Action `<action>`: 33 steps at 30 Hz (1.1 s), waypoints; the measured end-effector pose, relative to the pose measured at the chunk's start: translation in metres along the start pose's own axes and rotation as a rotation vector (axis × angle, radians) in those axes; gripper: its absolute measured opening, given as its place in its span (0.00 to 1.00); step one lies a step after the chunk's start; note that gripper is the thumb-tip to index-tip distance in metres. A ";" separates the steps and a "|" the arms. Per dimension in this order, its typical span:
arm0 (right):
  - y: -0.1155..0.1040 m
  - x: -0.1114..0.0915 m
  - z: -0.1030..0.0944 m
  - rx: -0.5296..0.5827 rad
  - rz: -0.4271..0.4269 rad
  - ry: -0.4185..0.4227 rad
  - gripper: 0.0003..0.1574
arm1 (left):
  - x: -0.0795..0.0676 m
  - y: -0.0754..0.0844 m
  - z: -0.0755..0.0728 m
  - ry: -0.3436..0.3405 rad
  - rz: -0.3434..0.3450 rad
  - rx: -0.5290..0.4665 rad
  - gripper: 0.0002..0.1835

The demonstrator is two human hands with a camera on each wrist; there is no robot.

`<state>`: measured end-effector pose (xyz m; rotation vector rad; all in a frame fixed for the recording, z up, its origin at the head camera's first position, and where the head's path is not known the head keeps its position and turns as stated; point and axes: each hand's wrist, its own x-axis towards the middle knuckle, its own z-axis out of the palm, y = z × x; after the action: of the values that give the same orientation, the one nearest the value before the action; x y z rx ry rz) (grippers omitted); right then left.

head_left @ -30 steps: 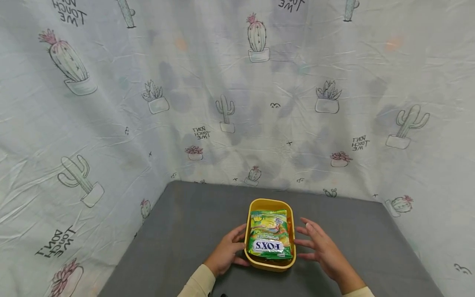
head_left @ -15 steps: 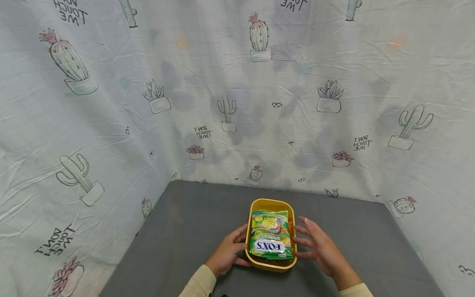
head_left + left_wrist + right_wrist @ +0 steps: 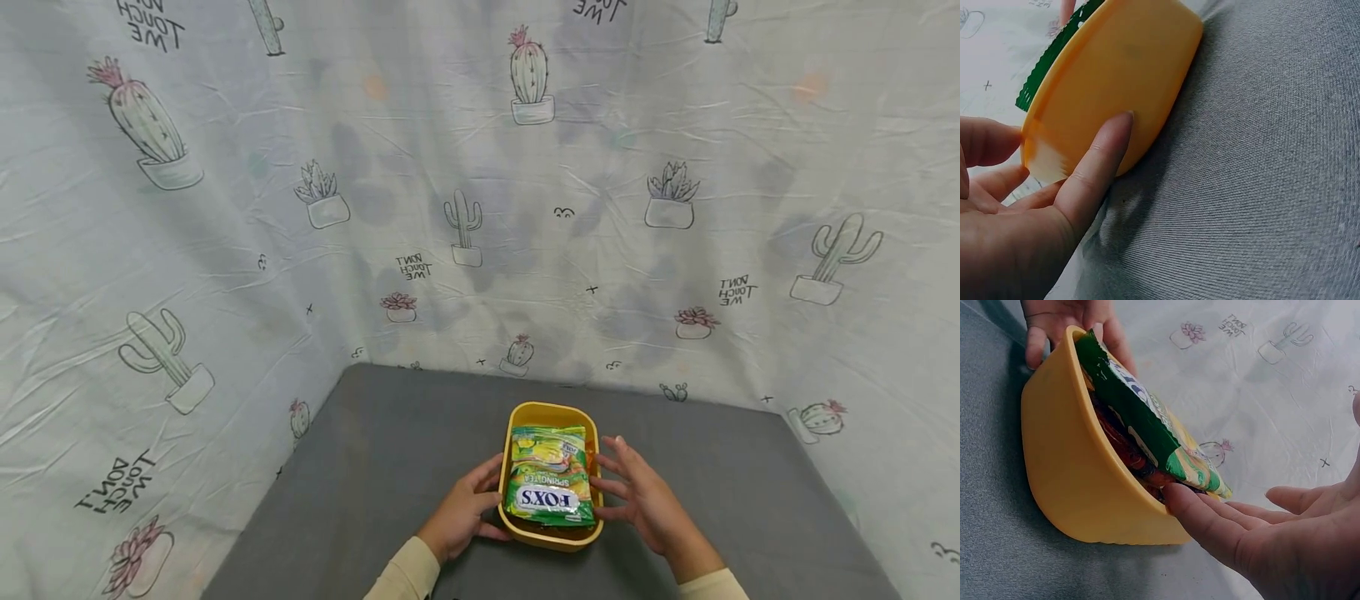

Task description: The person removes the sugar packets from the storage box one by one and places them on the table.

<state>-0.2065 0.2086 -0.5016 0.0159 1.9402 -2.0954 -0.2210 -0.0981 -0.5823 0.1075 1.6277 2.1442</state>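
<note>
A yellow rectangular container [image 3: 553, 412] stands on the grey cloth. Inside lies a shiny green and yellow "FOX'S SPRING TEA" packet [image 3: 551, 479], its lettering upside down in the head view. Dark red wrapped pieces [image 3: 1124, 440] show beneath it in the right wrist view. My left hand [image 3: 467, 510] touches the container's left side, thumb [image 3: 1100, 159] laid along the outer wall and fingertips at the rim. On the other side, my right hand [image 3: 651, 507] has its fingers extended, one fingertip [image 3: 1179, 495] at the rim beside the packet.
Grey cloth [image 3: 420, 417] covers the table around the container. Behind it and on both sides hangs a pale curtain [image 3: 480, 125] printed with potted cacti and mirrored lettering.
My right hand has come slightly left, so its fingertips now overlap the container's right rim. The whole scene shifts a little right in the head view. My left hand stays at the container.
</note>
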 end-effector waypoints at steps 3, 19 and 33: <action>0.001 0.000 0.001 0.008 0.006 -0.009 0.53 | -0.001 0.000 0.000 0.005 0.000 0.003 0.39; 0.001 0.011 0.012 -0.053 0.064 0.059 0.62 | -0.002 0.002 0.002 0.012 -0.007 -0.003 0.39; 0.004 0.020 0.016 -0.058 0.065 0.055 0.60 | -0.002 0.000 0.005 0.011 0.036 0.018 0.40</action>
<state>-0.2216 0.1882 -0.5081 0.1244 2.0029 -2.0168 -0.2174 -0.0946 -0.5802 0.1309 1.6632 2.1610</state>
